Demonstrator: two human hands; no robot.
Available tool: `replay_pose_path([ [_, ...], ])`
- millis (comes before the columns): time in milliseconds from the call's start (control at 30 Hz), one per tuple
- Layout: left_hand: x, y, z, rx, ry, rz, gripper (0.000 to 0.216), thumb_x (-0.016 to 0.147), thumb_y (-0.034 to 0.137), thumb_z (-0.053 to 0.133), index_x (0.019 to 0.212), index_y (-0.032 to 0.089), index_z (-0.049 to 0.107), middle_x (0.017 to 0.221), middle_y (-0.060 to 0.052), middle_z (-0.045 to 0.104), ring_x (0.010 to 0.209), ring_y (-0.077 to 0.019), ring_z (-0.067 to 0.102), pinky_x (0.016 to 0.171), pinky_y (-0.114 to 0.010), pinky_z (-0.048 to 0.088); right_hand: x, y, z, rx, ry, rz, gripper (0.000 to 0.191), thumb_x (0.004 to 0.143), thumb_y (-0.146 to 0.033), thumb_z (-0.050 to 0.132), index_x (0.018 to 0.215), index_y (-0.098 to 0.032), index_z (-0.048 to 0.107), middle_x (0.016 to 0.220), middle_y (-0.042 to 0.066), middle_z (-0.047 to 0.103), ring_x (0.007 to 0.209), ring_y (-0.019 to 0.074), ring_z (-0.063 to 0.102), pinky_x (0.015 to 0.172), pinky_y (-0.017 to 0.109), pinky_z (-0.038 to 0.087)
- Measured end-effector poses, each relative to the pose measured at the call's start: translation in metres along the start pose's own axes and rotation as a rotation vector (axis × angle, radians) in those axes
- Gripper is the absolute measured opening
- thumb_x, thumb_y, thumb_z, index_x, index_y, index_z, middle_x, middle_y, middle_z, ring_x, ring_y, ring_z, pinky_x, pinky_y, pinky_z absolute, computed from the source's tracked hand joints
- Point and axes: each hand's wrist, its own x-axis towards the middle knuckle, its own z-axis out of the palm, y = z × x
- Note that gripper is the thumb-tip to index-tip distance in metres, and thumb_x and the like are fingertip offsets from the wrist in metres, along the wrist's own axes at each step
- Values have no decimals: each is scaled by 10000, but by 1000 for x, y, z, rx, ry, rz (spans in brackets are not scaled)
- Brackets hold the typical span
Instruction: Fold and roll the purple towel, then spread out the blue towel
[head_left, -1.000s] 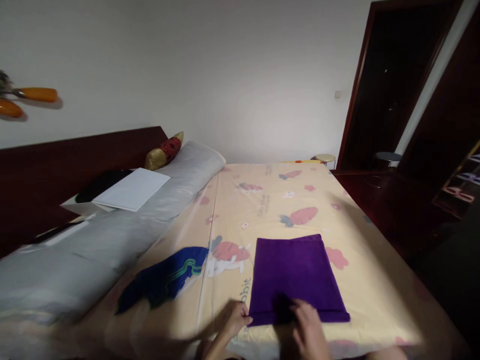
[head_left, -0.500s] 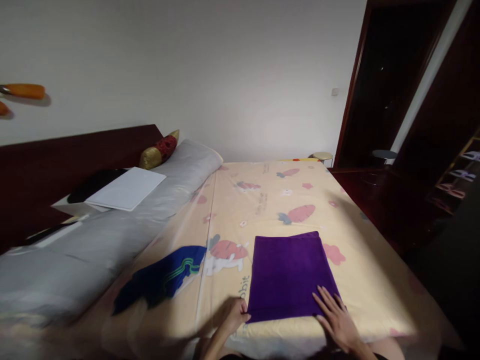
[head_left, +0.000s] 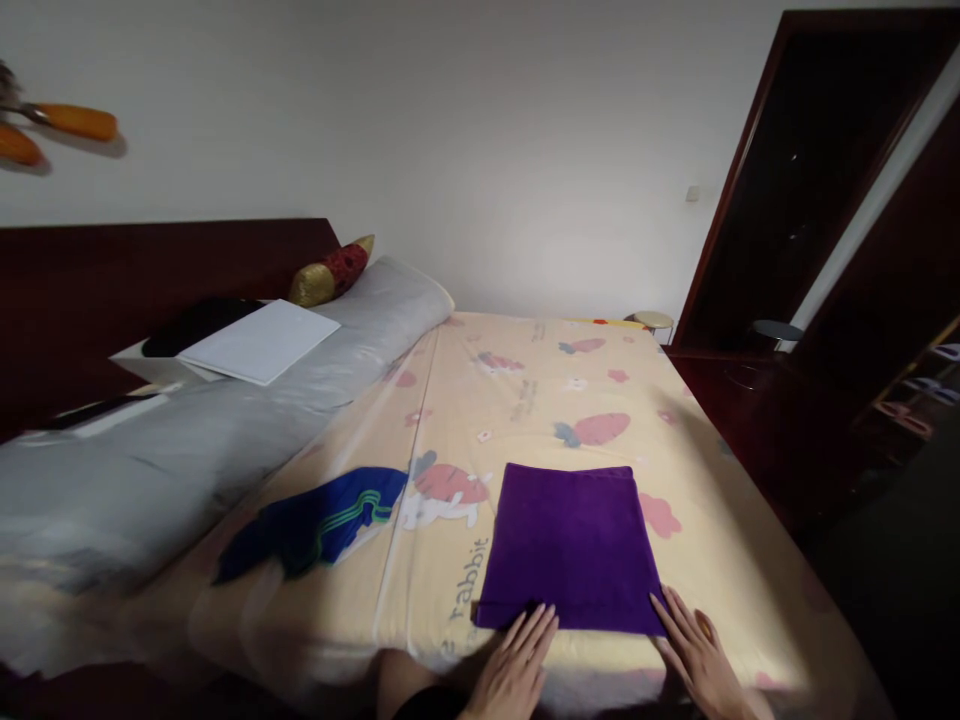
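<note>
A purple cloth [head_left: 570,545], folded into a near square, lies flat on the bed close to me. My left hand [head_left: 517,660] rests with fingers stretched out on the cloth's near edge, left of its middle. At the near right corner, my right hand [head_left: 697,645] is laid flat with fingers extended, its fingertips touching the cloth's right edge. Neither hand grips anything. To the left lies a crumpled dark blue garment [head_left: 330,520] with green stripes.
The bed sheet [head_left: 525,410] is printed with carrots and rabbits. Along the left run a grey bolster-like covering [head_left: 315,385], a white flat box [head_left: 262,340] and a red-gold cushion [head_left: 334,275] by the dark headboard [head_left: 225,255]. Stools [head_left: 652,320] stand beyond the bed's far right.
My left hand has let go of the cloth's near left corner and moved right, now flat on the near edge. My right hand has shifted slightly outward. The view has turned slightly.
</note>
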Motion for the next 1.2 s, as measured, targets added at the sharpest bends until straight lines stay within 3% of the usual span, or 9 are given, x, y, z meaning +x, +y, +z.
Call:
replay_pose_path([
  [200,-2,-1,-2,-44,-13,-54,725,895,231,423,1485,312,10,1556,23,246,1406,-175,296,1152,-384,339,15,-46,1,33,124,3,590,936,-427,402,1475,-321,186,1511,52,345,1372,249,351,1065,461,379],
  [300,-1,0,-5,-76,-40,-55,732,896,239,428,1483,311,-5,1561,10,224,1412,-190,280,1156,-410,331,26,-82,3,129,26,-157,541,941,-379,401,1458,-338,249,1492,26,381,1348,225,394,1071,405,381],
  [400,-2,-5,-9,-84,-59,-32,685,916,243,396,1483,315,19,1553,21,255,1407,-171,287,1154,-385,335,31,-96,6,216,-110,-267,507,933,-394,419,1429,-355,320,1455,19,436,1302,218,456,1048,366,409],
  [500,-11,-23,-15,-59,-50,7,610,934,213,345,1479,337,101,1515,42,350,1375,-138,346,1132,-330,366,26,-77,4,240,-145,-228,472,933,-406,415,1402,-362,375,1434,23,466,1272,226,491,1032,379,428],
  [633,-33,-61,-23,40,-45,38,656,872,114,390,1464,332,211,1463,39,440,1329,-137,421,1105,-314,401,4,-20,-7,227,-119,-165,418,930,-350,411,1344,-349,475,1396,17,516,1237,218,523,1022,370,443],
  [767,-54,-89,-28,157,3,58,669,827,80,423,1444,301,290,1405,24,523,1281,-142,487,1076,-309,433,-20,24,-14,134,-93,-138,484,895,-293,442,1376,-343,426,1410,10,502,1247,232,509,1035,390,425],
  [967,-51,-85,-29,165,158,-29,417,862,161,475,1261,262,540,1200,-2,679,1132,-163,598,991,-330,491,-16,10,-18,38,3,-92,428,883,-256,466,1308,-271,517,1223,75,632,1057,228,579,900,382,447],
  [1100,-30,-77,-36,-109,87,-242,414,737,40,483,1044,274,632,1069,1,681,1053,-170,591,972,-349,467,5,-4,-26,47,66,-64,295,812,-187,516,1078,-239,635,966,66,666,883,215,584,809,363,435],
  [1200,-15,-82,-39,-311,36,-401,391,649,0,467,885,249,654,949,-8,671,982,-177,581,929,-346,450,19,-4,-37,159,-11,10,204,830,-251,490,952,-250,654,872,42,657,827,205,586,781,351,421],
])
